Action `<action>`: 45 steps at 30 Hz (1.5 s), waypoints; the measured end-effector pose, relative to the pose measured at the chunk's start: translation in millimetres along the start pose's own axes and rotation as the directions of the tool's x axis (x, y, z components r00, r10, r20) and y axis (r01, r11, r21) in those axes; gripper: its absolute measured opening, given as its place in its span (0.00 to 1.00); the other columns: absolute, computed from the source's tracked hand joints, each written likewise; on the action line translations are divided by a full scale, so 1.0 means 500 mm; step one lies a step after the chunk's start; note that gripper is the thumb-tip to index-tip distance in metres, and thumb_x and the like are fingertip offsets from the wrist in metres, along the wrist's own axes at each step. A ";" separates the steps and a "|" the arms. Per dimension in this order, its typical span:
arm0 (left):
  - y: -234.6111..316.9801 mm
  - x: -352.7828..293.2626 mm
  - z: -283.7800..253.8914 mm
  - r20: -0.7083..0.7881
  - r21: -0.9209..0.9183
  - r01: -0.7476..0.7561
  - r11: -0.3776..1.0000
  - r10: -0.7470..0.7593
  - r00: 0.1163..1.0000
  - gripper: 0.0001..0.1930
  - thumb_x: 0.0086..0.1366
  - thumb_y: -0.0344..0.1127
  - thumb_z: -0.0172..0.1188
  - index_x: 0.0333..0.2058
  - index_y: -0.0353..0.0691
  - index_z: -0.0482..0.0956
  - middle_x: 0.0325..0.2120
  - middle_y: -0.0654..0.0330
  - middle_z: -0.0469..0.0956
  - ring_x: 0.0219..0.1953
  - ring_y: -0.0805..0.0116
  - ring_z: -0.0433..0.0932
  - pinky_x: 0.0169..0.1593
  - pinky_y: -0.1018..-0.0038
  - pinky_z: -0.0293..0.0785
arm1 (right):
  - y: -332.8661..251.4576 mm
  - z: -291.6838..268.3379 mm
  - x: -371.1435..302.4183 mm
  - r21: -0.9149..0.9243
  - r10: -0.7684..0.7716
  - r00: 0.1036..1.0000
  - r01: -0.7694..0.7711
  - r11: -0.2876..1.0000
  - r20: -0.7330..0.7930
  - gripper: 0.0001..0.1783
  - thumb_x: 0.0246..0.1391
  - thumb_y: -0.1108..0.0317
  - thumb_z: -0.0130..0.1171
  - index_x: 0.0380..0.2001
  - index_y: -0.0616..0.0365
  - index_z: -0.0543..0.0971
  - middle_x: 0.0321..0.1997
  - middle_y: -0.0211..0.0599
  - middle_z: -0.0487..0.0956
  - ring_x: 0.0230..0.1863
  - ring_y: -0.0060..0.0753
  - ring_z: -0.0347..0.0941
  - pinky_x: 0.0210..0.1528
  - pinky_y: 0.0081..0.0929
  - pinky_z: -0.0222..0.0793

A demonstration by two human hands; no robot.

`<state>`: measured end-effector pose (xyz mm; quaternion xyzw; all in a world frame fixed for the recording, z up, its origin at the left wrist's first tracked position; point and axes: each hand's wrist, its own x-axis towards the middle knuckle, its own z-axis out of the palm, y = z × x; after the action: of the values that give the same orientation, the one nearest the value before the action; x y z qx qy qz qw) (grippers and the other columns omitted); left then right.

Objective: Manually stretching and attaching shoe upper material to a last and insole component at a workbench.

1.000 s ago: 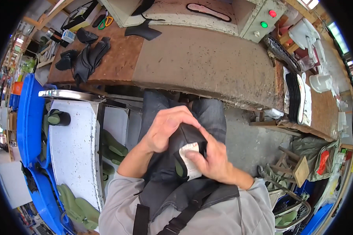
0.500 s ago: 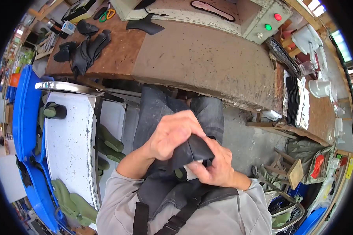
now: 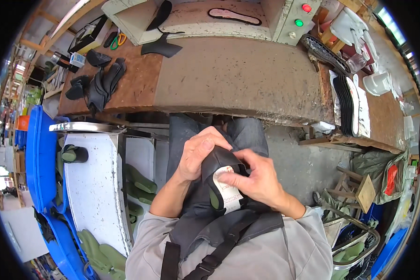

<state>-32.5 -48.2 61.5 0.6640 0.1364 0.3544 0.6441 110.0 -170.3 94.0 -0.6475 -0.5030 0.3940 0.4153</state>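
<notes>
Over my lap I hold a black shoe upper [image 3: 214,160] that wraps a green shoe last [image 3: 214,199]. A white insole with print on it [image 3: 231,198] lies on the last's underside. My left hand [image 3: 197,153] is closed around the upper's far left side, fingers curled over its edge. From the right, my right hand [image 3: 260,181] grips the other side, its thumb pressed on the insole. The far end of the last is hidden by the upper and my fingers.
Ahead stands a brown workbench [image 3: 238,74] with black upper pieces [image 3: 102,86], scissors [image 3: 119,39] and a stack of black soles [image 3: 345,105]. A white-topped rack [image 3: 95,186] with green lasts [image 3: 100,252] is at my left, beside blue bins [image 3: 42,158]. A wooden stool [image 3: 354,191] stands right.
The shoe has turned in my hands, so the white insole now shows. My right hand has shifted, its thumb now on the insole. The view has tilted slightly.
</notes>
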 end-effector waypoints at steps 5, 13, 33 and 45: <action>-0.004 0.014 -0.007 0.110 0.012 -0.031 0.999 0.030 0.994 0.21 0.68 0.41 0.42 0.31 0.31 0.80 0.28 0.53 0.77 0.31 0.65 0.72 0.38 0.71 0.67 | 0.008 -0.004 0.009 -0.001 -0.241 0.957 0.244 0.970 -0.159 0.23 0.39 0.60 0.75 0.32 0.62 0.74 0.29 0.41 0.80 0.29 0.32 0.81 0.29 0.27 0.76; -0.001 0.027 -0.001 0.152 0.041 -0.051 0.998 0.044 0.987 0.22 0.67 0.42 0.42 0.31 0.30 0.80 0.26 0.52 0.76 0.29 0.64 0.72 0.36 0.71 0.67 | 0.020 0.005 0.016 -0.151 -0.444 0.836 0.417 0.896 -0.323 0.26 0.32 0.60 0.77 0.31 0.58 0.73 0.28 0.36 0.76 0.27 0.36 0.76 0.27 0.29 0.72; -0.037 0.024 -0.014 0.004 0.011 0.103 0.995 -0.103 0.995 0.23 0.66 0.43 0.42 0.29 0.28 0.78 0.25 0.52 0.74 0.28 0.66 0.69 0.35 0.72 0.64 | 0.065 -0.015 0.106 -0.411 -0.889 0.458 0.813 0.413 0.014 0.21 0.35 0.67 0.73 0.37 0.54 0.80 0.41 0.32 0.76 0.42 0.36 0.72 0.38 0.29 0.67; -0.091 -0.017 -0.040 -0.156 -0.321 0.194 0.927 -0.254 0.955 0.24 0.65 0.44 0.42 0.29 0.27 0.78 0.27 0.53 0.74 0.29 0.68 0.71 0.36 0.75 0.66 | 0.119 0.070 -0.019 0.202 -0.272 0.918 0.336 0.920 -0.287 0.17 0.48 0.76 0.66 0.43 0.66 0.77 0.39 0.42 0.77 0.37 0.30 0.75 0.38 0.23 0.71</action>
<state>-38.9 -32.4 14.2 0.4996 0.2180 0.3581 0.7581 95.1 -183.8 27.4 -0.5488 -0.4879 0.2978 0.6100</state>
